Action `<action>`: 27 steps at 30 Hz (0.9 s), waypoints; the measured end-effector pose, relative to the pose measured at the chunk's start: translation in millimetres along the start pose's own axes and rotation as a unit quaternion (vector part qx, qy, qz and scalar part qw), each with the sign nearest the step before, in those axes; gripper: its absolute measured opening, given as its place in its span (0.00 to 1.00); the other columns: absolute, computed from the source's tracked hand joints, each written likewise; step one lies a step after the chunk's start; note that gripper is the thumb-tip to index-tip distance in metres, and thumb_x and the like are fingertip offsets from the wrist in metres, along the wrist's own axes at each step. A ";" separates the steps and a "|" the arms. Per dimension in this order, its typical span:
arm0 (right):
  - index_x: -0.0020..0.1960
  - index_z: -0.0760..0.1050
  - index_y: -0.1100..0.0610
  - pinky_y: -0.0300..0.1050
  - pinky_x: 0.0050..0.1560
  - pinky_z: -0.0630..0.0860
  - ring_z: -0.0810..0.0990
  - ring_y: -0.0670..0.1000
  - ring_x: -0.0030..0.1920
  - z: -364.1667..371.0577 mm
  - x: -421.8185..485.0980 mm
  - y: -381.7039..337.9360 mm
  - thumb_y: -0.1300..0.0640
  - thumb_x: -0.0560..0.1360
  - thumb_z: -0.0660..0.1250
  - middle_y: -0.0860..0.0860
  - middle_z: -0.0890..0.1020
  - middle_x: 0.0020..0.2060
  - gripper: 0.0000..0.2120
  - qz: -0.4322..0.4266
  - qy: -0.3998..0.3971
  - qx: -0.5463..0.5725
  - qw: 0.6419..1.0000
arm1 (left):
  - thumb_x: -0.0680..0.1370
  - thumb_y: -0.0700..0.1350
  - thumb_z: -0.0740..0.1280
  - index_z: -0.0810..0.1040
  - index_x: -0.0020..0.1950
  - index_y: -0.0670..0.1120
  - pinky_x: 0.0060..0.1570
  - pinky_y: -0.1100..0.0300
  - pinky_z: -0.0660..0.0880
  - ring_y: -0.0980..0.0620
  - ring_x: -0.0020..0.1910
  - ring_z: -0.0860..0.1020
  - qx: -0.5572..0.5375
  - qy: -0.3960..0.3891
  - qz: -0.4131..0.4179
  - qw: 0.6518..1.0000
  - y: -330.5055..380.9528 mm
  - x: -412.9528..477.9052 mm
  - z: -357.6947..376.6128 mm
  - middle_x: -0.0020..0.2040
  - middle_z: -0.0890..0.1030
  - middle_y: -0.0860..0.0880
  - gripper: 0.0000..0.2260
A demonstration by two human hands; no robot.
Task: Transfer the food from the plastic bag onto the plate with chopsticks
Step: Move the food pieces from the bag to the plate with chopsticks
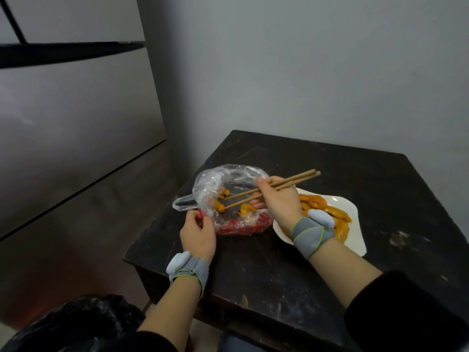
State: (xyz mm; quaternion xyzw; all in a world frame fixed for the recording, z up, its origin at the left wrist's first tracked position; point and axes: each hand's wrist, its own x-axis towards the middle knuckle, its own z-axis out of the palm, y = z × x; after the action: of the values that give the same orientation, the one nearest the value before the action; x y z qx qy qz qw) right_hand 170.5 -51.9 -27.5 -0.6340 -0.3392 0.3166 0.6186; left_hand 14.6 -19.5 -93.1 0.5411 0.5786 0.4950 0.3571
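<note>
A clear plastic bag (210, 184) with its rim rolled down lies on the dark table (330, 174). Orange food pieces (245, 208) sit inside it, and a red part of the bag shows along its near edge. My left hand (196, 233) pinches the bag's near left rim. My right hand (276, 199) holds a pair of wooden chopsticks (291, 180), their tips down in the bag beside an orange piece. To the right stands a white plate (357, 224) with several orange food pieces (335, 217) on it, partly hidden by my right wrist.
The small dark table stands in a corner against a grey wall. A black plastic sack (83, 323) sits on the floor at the lower left. The table's left edge drops off just beside the bag.
</note>
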 end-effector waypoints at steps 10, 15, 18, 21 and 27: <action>0.47 0.81 0.55 0.48 0.59 0.72 0.81 0.54 0.50 28.2 -5.1 13.9 0.43 0.80 0.56 0.53 0.84 0.43 0.21 -0.057 -0.033 -0.247 0.967 | 0.78 0.44 0.62 0.74 0.44 0.40 0.33 0.57 0.66 0.54 0.32 0.71 0.004 -0.005 0.011 1.000 0.0 1.7 2.9 0.33 0.75 0.49 0.07; 0.44 0.81 0.62 0.46 0.49 0.71 0.80 0.55 0.46 11.6 -7.1 3.6 0.47 0.81 0.58 0.57 0.84 0.39 0.22 -0.152 0.008 -0.286 0.946 | 0.78 0.45 0.62 0.74 0.46 0.40 0.36 0.56 0.67 0.53 0.32 0.72 0.000 0.000 0.000 1.000 0.0 1.4 3.8 0.33 0.75 0.49 0.08; 0.40 0.79 0.65 0.53 0.45 0.74 0.80 0.57 0.39 -2.2 -5.7 1.4 0.49 0.81 0.59 0.59 0.82 0.34 0.22 -0.203 0.006 -0.294 0.934 | 0.79 0.46 0.62 0.74 0.46 0.40 0.37 0.57 0.66 0.54 0.32 0.71 0.000 0.006 0.002 1.000 -0.7 1.3 4.1 0.33 0.74 0.50 0.09; 0.34 0.74 0.65 0.56 0.39 0.74 0.78 0.58 0.33 -11.0 -4.3 4.5 0.52 0.81 0.59 0.60 0.78 0.29 0.22 -0.227 0.009 -0.283 0.932 | 0.79 0.46 0.62 0.74 0.45 0.39 0.32 0.58 0.65 0.55 0.31 0.70 0.002 0.009 0.009 1.000 -0.7 1.0 4.2 0.32 0.73 0.51 0.10; 0.34 0.75 0.56 0.57 0.40 0.78 0.82 0.55 0.35 -3.3 0.8 13.8 0.48 0.79 0.60 0.55 0.79 0.29 0.19 -0.197 0.013 -0.235 0.952 | 0.79 0.47 0.61 0.74 0.46 0.40 0.31 0.62 0.65 0.55 0.30 0.70 0.006 0.001 0.009 1.000 -1.1 1.3 4.9 0.32 0.73 0.51 0.10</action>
State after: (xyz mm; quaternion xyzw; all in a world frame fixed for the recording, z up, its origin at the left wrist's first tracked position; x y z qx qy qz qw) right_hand 174.2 -53.2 -41.1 -0.6858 -0.5143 0.0915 0.5067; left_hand 18.7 -17.3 -95.2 0.5478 0.5769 0.4956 0.3485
